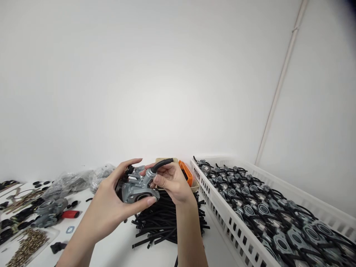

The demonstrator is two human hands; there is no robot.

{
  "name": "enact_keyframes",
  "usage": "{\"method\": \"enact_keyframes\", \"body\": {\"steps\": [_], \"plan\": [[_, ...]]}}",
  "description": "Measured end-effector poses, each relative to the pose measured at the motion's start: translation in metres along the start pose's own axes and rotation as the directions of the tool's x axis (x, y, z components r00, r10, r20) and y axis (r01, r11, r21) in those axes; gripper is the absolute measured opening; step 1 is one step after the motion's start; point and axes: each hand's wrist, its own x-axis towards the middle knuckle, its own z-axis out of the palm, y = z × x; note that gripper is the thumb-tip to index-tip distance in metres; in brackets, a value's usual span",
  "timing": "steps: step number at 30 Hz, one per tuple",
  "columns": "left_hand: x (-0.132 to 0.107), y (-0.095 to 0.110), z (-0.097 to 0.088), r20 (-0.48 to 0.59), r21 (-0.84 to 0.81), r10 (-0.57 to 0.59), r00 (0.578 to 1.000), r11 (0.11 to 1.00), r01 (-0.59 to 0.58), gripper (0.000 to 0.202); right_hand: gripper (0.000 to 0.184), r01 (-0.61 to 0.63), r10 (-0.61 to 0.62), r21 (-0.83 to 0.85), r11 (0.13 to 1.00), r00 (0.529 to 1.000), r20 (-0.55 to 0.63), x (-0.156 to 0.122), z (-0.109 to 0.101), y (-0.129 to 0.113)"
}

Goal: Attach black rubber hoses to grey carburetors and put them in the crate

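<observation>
My left hand (pixel 116 200) grips a grey metal carburetor (pixel 136 185) from below and the left, thumb along its underside. My right hand (pixel 171 183) pinches a short black rubber hose (pixel 162 164) that sits on a nozzle at the carburetor's top right. Both hands hold the part above a heap of short black hoses (pixel 161 220) lying on the white table.
A white slotted crate (pixel 236 222) at the right is filled with several carburetors with hoses fitted. An orange box (pixel 185 172) sits behind my hands. At the left lie another carburetor (pixel 50 211), a red-handled tool (pixel 69 214), plastic bags (pixel 75 181) and a tray of small brass parts (pixel 26 244).
</observation>
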Motion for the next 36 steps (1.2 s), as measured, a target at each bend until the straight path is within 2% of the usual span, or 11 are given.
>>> {"method": "enact_keyframes", "body": {"steps": [7,11,15,17,20,25,29,32,34,36], "plan": [[-0.002,0.006,0.001,0.02,-0.026,-0.07,0.997,0.997,0.071,0.078,0.033,-0.026,0.026,-0.008,1.0,0.999,-0.04,0.001,0.004,0.002],[0.0,0.007,0.0,0.023,-0.048,-0.086,0.996,0.995,0.087,0.077,0.027,0.025,-0.026,-0.004,1.0,0.994,-0.102,0.0,0.011,0.0],[0.002,0.005,-0.004,0.113,-0.131,-0.08,0.99,0.987,0.095,0.073,0.036,0.022,-0.023,-0.038,0.999,1.0,-0.02,-0.001,0.012,-0.001],[0.002,0.004,-0.004,0.117,-0.116,-0.105,0.988,0.986,0.118,0.074,0.035,0.012,-0.012,-0.077,0.997,1.0,0.002,-0.001,0.01,-0.001],[0.001,0.004,-0.001,0.089,-0.073,-0.13,0.988,0.988,0.136,0.076,0.027,0.05,-0.059,-0.122,0.991,0.996,-0.065,-0.001,0.008,0.0],[0.001,0.006,0.009,-0.029,0.015,-0.071,0.997,0.997,0.071,0.074,0.022,0.085,-0.109,-0.144,0.986,0.98,-0.165,0.0,0.01,0.003],[-0.001,0.01,0.013,-0.134,0.122,-0.064,0.989,0.989,0.08,0.072,0.027,0.076,-0.11,-0.14,0.987,0.96,-0.256,0.001,0.014,0.007],[0.0,0.013,0.012,-0.151,0.133,-0.082,0.985,0.986,0.103,0.071,0.031,0.051,-0.097,-0.153,0.987,0.946,-0.309,0.002,0.017,0.009],[0.001,0.013,0.01,-0.143,0.113,-0.091,0.986,0.988,0.108,0.071,0.029,0.059,-0.104,-0.152,0.987,0.945,-0.311,0.003,0.017,0.009],[0.002,0.012,0.007,-0.13,0.086,-0.103,0.986,0.99,0.115,0.072,0.027,0.07,-0.109,-0.166,0.984,0.965,-0.237,0.002,0.016,0.007]]}}
